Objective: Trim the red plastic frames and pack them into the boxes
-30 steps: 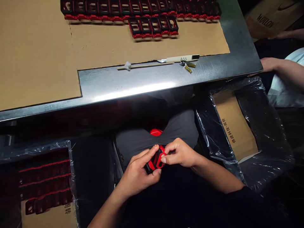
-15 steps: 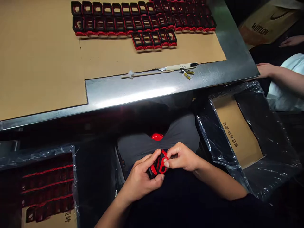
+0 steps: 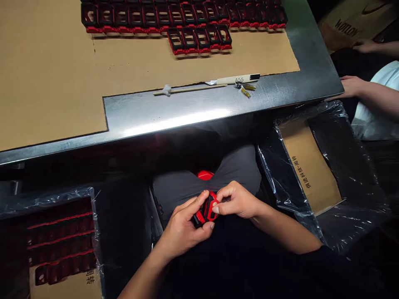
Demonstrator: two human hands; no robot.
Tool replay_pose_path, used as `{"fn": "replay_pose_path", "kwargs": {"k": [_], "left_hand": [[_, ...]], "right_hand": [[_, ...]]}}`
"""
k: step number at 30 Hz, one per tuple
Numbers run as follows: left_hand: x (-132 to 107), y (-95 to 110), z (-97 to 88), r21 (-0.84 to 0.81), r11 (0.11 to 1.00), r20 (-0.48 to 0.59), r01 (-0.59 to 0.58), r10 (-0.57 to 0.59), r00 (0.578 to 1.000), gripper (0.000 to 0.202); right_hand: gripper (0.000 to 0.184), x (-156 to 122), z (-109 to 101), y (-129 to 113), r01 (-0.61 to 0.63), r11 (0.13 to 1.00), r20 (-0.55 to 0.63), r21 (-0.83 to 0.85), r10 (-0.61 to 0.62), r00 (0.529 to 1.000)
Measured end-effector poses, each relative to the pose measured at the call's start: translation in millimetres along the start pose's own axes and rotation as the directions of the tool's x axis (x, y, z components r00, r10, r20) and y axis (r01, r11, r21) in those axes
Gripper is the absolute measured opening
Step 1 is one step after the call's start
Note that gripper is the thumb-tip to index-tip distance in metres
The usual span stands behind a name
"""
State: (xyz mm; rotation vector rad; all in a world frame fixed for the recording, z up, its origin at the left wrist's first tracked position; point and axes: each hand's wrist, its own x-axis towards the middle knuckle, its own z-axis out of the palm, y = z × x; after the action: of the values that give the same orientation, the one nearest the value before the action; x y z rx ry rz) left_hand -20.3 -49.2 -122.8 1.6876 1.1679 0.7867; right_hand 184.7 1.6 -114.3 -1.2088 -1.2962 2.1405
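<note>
Below the surface's steel front edge, the left hand and right hand clench a red-and-black plastic frame between curled fingers.

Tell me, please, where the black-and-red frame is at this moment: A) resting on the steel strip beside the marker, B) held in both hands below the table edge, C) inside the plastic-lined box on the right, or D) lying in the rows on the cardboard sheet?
B. The black-and-red plastic frame is pinched between the left hand and the right hand, below the edge of the steel table.
</note>
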Motion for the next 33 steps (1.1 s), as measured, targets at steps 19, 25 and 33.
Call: {"fn": "replay_pose_path", "kwargs": {"k": [19, 25, 33], "left_hand": [[3.5, 1.5, 3.4, -0.055, 0.997, -0.062, 0.062, -0.065, 0.996, 0.059], [-1.3, 3.8, 10.9, -0.033, 0.99, -0.126, 0.14, -0.143, 0.982, 0.057], [6.7, 15.2, 19.2, -0.191, 0.946, -0.119, 0.262, -0.287, 0.951, 0.052]], "right_hand": [[0.035, 4.5, 5.2, 1.9, -0.022, 0.98, 0.005, 0.2, 0.022, 1.0], [0.033, -1.9, 15.7, 1.7, 0.296, 0.916, -0.16, -0.272, -0.347, 0.924], [0.052, 9.2, 21.9, 8.2, 0.297, 0.886, -0.246, -0.357, -0.395, 0.885]]}}
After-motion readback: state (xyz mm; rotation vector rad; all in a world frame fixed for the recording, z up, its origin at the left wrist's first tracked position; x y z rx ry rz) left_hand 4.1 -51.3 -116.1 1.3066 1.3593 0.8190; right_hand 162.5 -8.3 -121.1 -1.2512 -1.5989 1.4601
